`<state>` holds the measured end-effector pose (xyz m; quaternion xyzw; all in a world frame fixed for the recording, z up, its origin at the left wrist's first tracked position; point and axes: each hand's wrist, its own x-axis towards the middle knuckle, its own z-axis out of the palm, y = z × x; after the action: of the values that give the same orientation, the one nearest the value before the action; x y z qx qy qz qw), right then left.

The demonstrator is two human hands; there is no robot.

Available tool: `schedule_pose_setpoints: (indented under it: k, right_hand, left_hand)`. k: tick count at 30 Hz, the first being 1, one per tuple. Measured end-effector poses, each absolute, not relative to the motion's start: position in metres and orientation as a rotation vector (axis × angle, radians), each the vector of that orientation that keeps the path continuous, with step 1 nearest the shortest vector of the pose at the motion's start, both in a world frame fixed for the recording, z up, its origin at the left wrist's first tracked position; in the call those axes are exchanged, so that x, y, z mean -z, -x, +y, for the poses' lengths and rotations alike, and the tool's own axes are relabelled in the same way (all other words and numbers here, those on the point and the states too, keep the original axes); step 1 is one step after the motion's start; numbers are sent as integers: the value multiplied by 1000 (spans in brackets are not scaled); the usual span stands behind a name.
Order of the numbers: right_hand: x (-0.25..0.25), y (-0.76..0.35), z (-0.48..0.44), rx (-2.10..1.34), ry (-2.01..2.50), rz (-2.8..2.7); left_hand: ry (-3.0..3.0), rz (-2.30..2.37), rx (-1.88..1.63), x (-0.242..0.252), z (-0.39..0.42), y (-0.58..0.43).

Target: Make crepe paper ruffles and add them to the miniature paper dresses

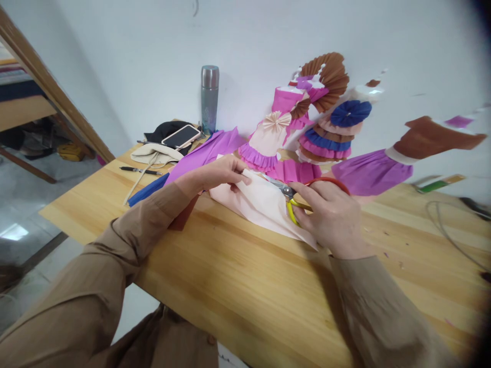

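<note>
My left hand pinches the upper edge of a sheet of pale pink crepe paper, which is raised a little off the wooden table. In my right hand is a pair of scissors with red and yellow handles. Its blades point left along the far edge of the pale sheet, toward my left hand. Whether the blades are cutting the paper cannot be made out. A magenta piece of paper lies just behind the scissors.
Miniature paper dresses on stands line the wall: a pink one, a layered one and a brown-and-purple one. At the back left are a steel flask, a phone, a pen and purple paper. A cable lies right.
</note>
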<state>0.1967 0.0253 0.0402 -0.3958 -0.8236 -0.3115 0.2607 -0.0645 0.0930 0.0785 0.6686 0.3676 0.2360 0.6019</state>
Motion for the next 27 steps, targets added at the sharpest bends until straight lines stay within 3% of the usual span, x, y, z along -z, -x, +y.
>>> schedule_pose_setpoints:
  k: [27]
  right_hand:
    - [-41,-194,25,807,1107,-2211]
  left_hand:
    - [-1548,809,-548,-74,95,62]
